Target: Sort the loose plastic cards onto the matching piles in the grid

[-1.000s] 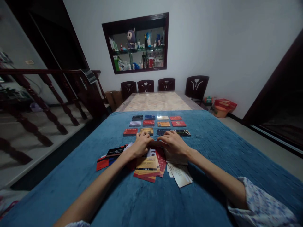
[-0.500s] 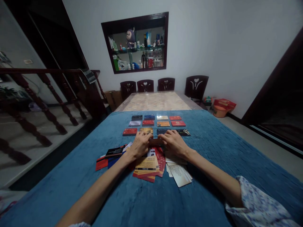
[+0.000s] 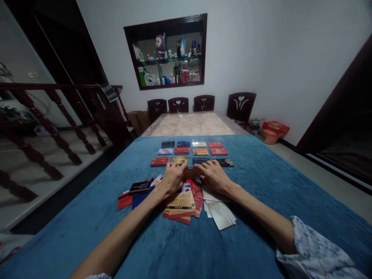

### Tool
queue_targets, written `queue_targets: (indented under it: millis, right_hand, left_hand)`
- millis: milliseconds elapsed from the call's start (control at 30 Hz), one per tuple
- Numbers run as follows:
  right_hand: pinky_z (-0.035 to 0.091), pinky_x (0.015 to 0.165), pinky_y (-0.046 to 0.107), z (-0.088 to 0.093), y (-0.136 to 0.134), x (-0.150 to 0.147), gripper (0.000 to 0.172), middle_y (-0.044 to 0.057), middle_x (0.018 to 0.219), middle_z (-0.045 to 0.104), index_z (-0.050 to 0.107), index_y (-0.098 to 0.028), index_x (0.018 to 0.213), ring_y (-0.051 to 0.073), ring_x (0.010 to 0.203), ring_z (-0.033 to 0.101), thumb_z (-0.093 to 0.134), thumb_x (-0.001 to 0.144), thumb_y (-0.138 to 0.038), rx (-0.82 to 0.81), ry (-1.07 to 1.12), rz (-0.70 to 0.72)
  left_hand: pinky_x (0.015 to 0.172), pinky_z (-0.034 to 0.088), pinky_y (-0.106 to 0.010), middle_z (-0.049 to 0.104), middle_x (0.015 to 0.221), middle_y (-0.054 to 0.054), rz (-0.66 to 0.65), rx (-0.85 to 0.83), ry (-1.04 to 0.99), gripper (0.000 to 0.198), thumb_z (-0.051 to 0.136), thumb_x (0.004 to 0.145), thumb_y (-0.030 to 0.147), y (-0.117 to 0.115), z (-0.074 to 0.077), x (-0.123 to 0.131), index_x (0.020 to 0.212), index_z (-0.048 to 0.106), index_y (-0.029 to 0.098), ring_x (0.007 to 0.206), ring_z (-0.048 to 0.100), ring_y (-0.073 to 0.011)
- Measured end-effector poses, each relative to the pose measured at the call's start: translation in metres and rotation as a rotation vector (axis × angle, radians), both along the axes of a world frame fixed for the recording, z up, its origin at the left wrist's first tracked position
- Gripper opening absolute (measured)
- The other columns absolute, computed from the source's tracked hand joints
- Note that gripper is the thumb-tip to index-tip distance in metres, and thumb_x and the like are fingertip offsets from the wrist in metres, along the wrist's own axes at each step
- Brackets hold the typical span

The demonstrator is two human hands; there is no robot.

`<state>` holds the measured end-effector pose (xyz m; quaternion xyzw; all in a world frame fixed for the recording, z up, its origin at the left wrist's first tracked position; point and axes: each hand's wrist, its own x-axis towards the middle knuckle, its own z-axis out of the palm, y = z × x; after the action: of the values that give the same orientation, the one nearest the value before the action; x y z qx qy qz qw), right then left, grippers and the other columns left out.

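Between my two hands is a small stack of reddish-brown cards (image 3: pixel 191 173), its long side facing me. My left hand (image 3: pixel 174 176) grips its left end with curled fingers, and my right hand (image 3: pixel 214 176) grips the right end. Under and in front of them lie loose cards: yellow cards (image 3: pixel 180 205), red cards (image 3: pixel 198 199) and cream cards (image 3: pixel 221 215). A black card (image 3: pixel 140 187) and a red card (image 3: pixel 124 200) lie left of my left wrist. Just beyond my fingers stand a gold stack (image 3: pixel 179 159) and a dark blue stack (image 3: pixel 200 161).
Several neat card stacks form rows on the blue cloth (image 3: pixel 252 240), among them a red stack (image 3: pixel 159 162) and an orange stack (image 3: pixel 200 152). The bare tabletop (image 3: pixel 188 123) stretches behind. Chairs (image 3: pixel 204 103) stand at the far end, and a wooden railing (image 3: pixel 58 87) runs along the left.
Both hands keep nearly the same place and grip. The card stack between them looks slightly higher and tilted more toward me. The loose cards have not moved.
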<state>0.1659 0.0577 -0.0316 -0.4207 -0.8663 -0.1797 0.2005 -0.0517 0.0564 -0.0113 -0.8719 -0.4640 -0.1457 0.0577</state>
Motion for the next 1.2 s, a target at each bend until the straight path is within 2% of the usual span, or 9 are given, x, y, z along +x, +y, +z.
queue_targets:
  millis: [200, 500, 867, 1200]
  right_hand:
    - [0.027, 0.084, 0.037, -0.001, 0.001, 0.0, 0.042, 0.007, 0.097, 0.069, 0.055, -0.021, 0.125, 0.023, 0.089, 0.055, 0.057, 0.084, -0.015, -0.013, 0.002, 0.004]
    - [0.031, 0.087, 0.037, 0.001, 0.001, -0.001, 0.054, 0.013, 0.11, 0.065, 0.048, -0.016, 0.127, 0.025, 0.096, 0.057, 0.061, 0.075, -0.013, 0.002, 0.101, 0.026]
    - [0.032, 0.085, 0.037, 0.003, 0.0, 0.001, 0.041, 0.013, 0.109, 0.065, 0.051, -0.016, 0.12, 0.026, 0.097, 0.057, 0.058, 0.08, -0.014, 0.018, 0.098, 0.01]
    - [0.032, 0.082, 0.036, 0.01, -0.001, 0.006, 0.045, 0.013, 0.109, 0.062, 0.053, -0.017, 0.125, 0.027, 0.1, 0.051, 0.064, 0.081, -0.019, 0.023, 0.068, -0.006]
  left_hand:
    - [0.092, 0.034, -0.041, 0.069, 0.1, -0.007, 0.012, -0.003, -0.045, 0.039, 0.048, 0.076, 0.005, 0.0, -0.001, 0.003, 0.111, 0.053, 0.02, 0.096, 0.059, -0.0247]
    - [0.092, 0.036, -0.039, 0.068, 0.102, -0.006, 0.03, -0.026, -0.194, 0.042, 0.046, 0.075, 0.002, 0.002, 0.004, 0.003, 0.112, 0.054, 0.02, 0.097, 0.06, -0.0226]
    - [0.093, 0.034, -0.041, 0.066, 0.107, -0.006, 0.008, -0.004, -0.187, 0.031, 0.05, 0.079, 0.008, 0.003, 0.0, 0.005, 0.108, 0.054, 0.02, 0.102, 0.057, -0.0237]
    - [0.095, 0.033, -0.045, 0.061, 0.121, -0.012, 0.02, 0.024, -0.113, 0.037, 0.06, 0.081, 0.018, -0.002, 0.005, 0.007, 0.117, 0.053, 0.019, 0.115, 0.049, -0.0293]
